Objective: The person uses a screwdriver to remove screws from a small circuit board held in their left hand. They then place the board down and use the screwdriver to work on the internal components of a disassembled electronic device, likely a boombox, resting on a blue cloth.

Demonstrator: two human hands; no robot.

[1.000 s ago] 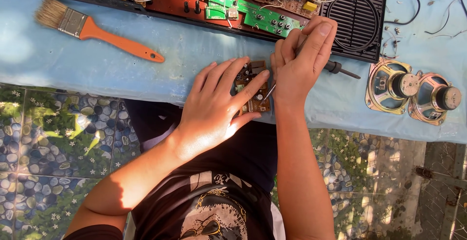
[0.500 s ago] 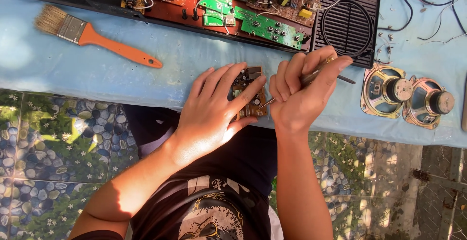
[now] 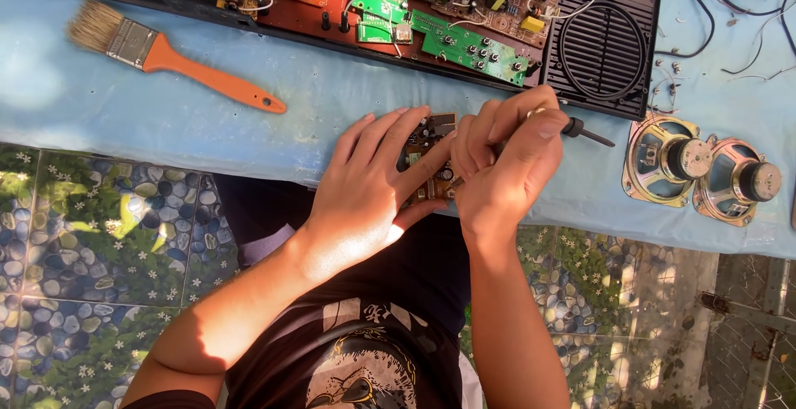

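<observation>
Circuit board [image 3: 431,160] mostly under hands

Small circuit board [image 3: 431,160] on table [image 3: 124,119] edge, between both hands; brush [image 3: 170,59] left, two speakers [image 3: 701,170] right, open chassis [image 3: 464,19] behind.

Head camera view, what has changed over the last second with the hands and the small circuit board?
The right hand turned its dark-handled tool flatter, so the end now points right. The left hand stayed on the small brown circuit board at the table edge. The orange-handled brush and two speakers did not move.
</observation>
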